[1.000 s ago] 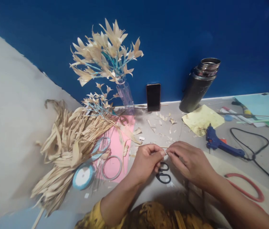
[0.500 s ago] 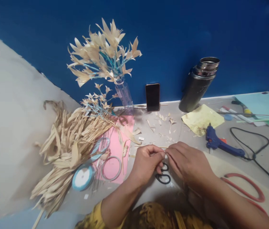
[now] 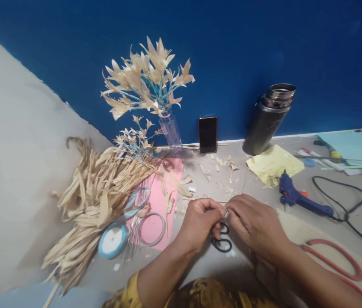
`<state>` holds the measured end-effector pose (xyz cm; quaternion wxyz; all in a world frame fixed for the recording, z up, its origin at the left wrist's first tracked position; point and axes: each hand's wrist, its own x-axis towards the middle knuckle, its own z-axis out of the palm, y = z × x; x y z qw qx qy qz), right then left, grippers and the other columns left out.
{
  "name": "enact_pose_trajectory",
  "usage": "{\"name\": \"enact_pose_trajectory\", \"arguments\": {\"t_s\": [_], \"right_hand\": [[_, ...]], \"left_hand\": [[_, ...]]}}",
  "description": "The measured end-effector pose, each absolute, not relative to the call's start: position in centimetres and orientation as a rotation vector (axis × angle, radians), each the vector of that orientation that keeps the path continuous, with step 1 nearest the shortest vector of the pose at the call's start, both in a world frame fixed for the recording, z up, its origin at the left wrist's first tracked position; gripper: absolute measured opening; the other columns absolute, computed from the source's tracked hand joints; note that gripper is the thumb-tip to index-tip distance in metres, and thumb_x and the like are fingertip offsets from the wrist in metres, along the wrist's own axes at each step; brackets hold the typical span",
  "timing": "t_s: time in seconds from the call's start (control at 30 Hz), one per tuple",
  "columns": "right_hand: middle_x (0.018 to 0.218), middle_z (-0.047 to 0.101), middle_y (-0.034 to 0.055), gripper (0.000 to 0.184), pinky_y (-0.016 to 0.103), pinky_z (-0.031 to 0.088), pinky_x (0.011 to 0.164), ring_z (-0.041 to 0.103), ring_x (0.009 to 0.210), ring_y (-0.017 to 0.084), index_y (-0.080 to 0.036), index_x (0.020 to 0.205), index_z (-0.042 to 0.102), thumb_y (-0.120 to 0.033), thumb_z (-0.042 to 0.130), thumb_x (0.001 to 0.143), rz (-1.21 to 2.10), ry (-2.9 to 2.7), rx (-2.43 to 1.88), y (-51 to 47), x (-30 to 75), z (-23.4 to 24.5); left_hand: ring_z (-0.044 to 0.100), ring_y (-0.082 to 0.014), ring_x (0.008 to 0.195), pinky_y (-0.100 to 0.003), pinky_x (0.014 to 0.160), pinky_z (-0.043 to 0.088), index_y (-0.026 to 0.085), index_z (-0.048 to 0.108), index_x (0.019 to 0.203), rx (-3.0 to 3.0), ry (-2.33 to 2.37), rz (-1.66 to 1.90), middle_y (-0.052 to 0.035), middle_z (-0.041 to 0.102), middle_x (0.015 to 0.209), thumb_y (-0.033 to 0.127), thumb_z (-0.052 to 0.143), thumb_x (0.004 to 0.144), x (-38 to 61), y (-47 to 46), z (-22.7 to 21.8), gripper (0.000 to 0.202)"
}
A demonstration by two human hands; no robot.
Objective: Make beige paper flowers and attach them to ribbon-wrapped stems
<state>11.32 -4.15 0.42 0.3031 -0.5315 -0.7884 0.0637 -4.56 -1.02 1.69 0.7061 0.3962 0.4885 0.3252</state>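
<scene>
My left hand [image 3: 204, 222] and my right hand [image 3: 253, 220] meet fingertip to fingertip above the table. Both are pinched closed on something tiny and pale between them, mostly covered by the fingers, so its kind does not show. Under my left fingers lie the black handles of small scissors [image 3: 222, 245]. A thin straw-coloured stick [image 3: 189, 199] lies just behind the hands. Beyond it, small pale husk scraps [image 3: 221, 161] are scattered on the table. To the right of my right hand rests a blue glue gun [image 3: 306, 203] with its black cord.
Dried husks [image 3: 84, 205] are heaped at left, by ribbon spools [image 3: 113, 240] and pink paper [image 3: 158, 179]. A clear vase [image 3: 171, 134] of husk flowers [image 3: 145, 81], a phone [image 3: 207, 134] and a dark flask [image 3: 267, 119] stand along the wall. Red-handled scissors [image 3: 338, 252] lie at right; yellow paper [image 3: 275, 164] lies behind.
The whole view has shifted slightly, so things appear a little lower and further right. My hands stay pinched together in nearly the same place over the table.
</scene>
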Motion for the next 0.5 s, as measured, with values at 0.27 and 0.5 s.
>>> {"name": "enact_pose_trajectory", "arguments": {"t_s": [0.27, 0.5], "right_hand": [[0.084, 0.070, 0.0055, 0.028, 0.030, 0.041, 0.070, 0.062, 0.079, 0.019, -0.020, 0.089, 0.065, -0.019, 0.040, 0.101, 0.260, -2.179, -1.327, -4.01, 11.91, 0.77], [0.077, 0.067, 0.0058, 0.025, 0.030, 0.037, 0.065, 0.060, 0.075, 0.019, -0.019, 0.079, 0.063, -0.017, 0.044, 0.095, 0.107, -2.229, -1.363, -4.11, 11.88, 0.51]], "left_hand": [[0.044, -0.0070, 0.032, -0.019, 0.034, 0.038, 0.014, 0.064, 0.065, 0.886, 1.104, 0.731, 0.0051, 0.050, 0.044, 0.028, 0.072, 0.064, -4.76, -0.82, 1.61, 0.017], [0.047, -0.0082, 0.033, -0.019, 0.036, 0.037, 0.014, 0.064, 0.063, 0.992, 1.146, 0.727, 0.0042, 0.052, 0.045, 0.024, 0.068, 0.066, -4.54, -0.93, 1.39, 0.012]]}}
